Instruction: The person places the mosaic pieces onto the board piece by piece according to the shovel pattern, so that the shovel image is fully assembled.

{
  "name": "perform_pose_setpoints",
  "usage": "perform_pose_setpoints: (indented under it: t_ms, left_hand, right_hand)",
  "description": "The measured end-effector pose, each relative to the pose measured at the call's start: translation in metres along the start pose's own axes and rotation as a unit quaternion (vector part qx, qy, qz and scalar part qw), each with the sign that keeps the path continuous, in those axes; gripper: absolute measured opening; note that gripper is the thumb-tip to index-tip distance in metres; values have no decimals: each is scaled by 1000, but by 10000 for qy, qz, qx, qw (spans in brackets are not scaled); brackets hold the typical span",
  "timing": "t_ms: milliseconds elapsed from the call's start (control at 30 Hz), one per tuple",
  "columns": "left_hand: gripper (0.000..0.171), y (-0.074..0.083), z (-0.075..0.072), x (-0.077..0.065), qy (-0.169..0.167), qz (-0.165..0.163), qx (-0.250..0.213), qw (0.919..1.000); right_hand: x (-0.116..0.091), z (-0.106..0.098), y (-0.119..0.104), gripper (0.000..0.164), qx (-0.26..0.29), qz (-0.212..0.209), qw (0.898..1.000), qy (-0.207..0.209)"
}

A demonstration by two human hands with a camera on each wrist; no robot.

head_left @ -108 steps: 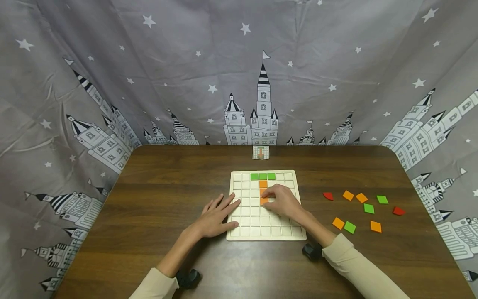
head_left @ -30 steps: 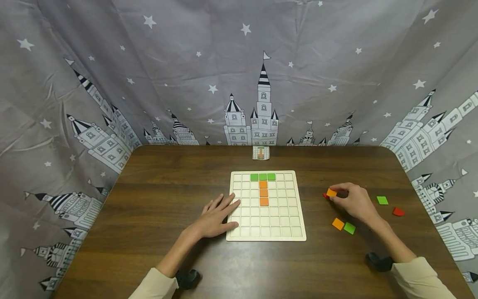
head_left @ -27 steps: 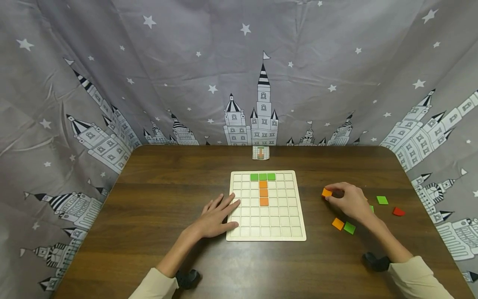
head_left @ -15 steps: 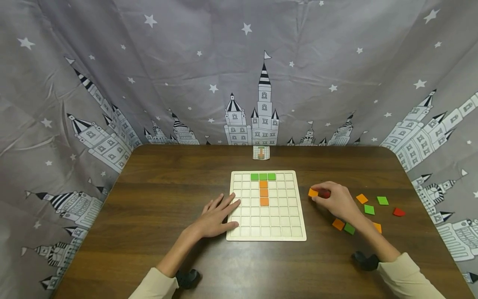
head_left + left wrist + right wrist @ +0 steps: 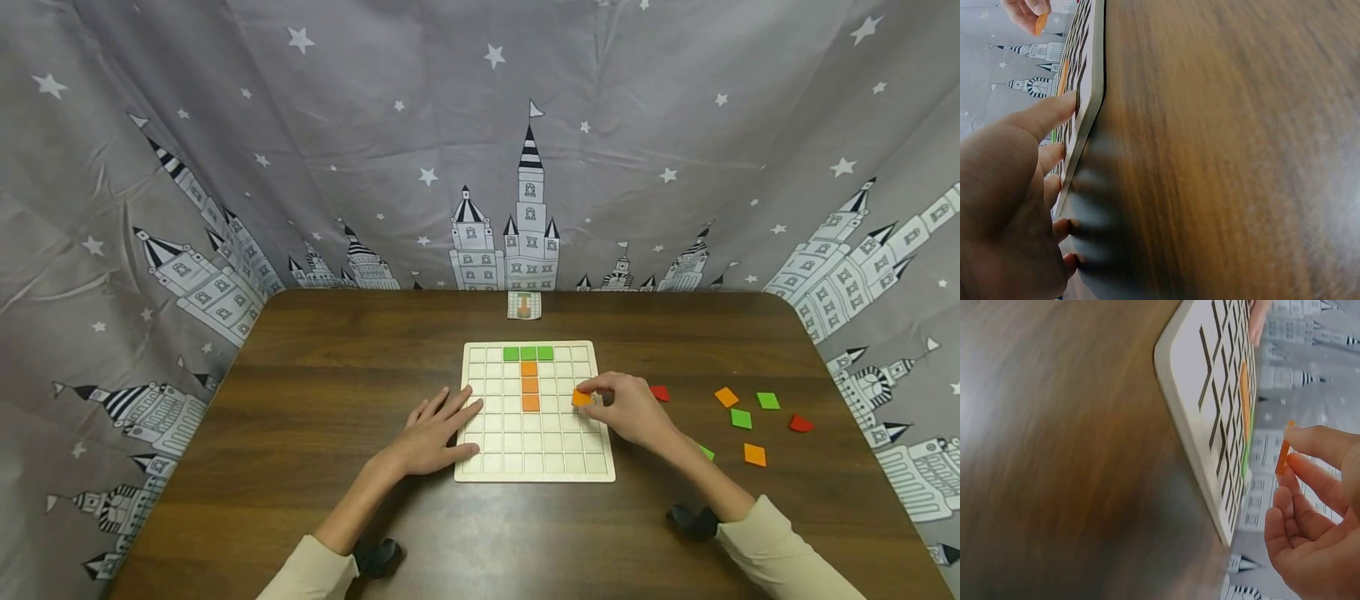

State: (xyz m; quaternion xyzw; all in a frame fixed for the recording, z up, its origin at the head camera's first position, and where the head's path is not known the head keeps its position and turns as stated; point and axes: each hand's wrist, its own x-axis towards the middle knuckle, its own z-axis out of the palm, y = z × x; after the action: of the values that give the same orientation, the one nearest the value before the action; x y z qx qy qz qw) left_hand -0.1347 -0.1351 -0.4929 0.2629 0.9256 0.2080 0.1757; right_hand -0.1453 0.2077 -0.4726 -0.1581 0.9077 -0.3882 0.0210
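Note:
My right hand (image 5: pixel 632 411) pinches an orange square tile (image 5: pixel 581 398) between thumb and fingers. In the right wrist view the same tile (image 5: pixel 1285 449) is seen edge-on, held above the board. The pale gridded board (image 5: pixel 510 467) lies flat on the table. Three green tiles (image 5: pixel 528 354) sit in its far row, and three orange tiles (image 5: pixel 530 385) run down the column from the middle one. My left hand (image 5: pixel 432 439), fingers spread and straight, rests on the board's left edge; in the left wrist view its thumb (image 5: pixel 1054 115) touches the board.
Loose green, orange and red tiles lie to the right, among them a red piece (image 5: pixel 659 392), an orange tile (image 5: pixel 754 454) and a green tile (image 5: pixel 767 401). A small printed card (image 5: pixel 524 306) lies at the back edge of the wooden table (image 5: pixel 360 350). A grey curtain (image 5: pixel 375 167) hangs behind.
My right hand laid an orange tile on the board, picked up another from the loose pieces and carried it left over the board's right side. My left hand stays put.

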Motion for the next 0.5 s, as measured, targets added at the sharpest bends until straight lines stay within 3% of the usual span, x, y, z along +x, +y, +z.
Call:
perform_pose_setpoints:
  t_ms: [500]
  left_hand:
    - [69,-1,1,0,9,23,5,10000]
  right_hand:
    - [12,46,-26,24,134,83,9989,-447]
